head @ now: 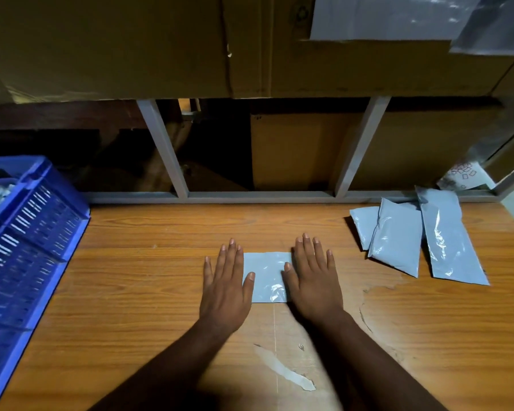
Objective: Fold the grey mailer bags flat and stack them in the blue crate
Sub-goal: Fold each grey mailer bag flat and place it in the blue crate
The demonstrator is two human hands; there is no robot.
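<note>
A folded grey mailer bag (pixel 267 275) lies flat in the middle of the wooden table (pixel 149 292). My left hand (pixel 226 284) presses its left end with straight fingers. My right hand (pixel 314 280) lies flat on its right end, thumb on the bag. Three more grey mailer bags (pixel 398 241) lie overlapping at the table's back right. The blue crate (pixel 33 232) stands at the left edge, with something pale and shiny inside at its far left.
A grey metal frame (pixel 261 195) runs along the table's back edge, with cardboard boxes (pixel 297 149) behind and above it. A printed plastic packet (pixel 463 175) sits at the back right corner. The tabletop veneer is chipped near the front (pixel 285 372).
</note>
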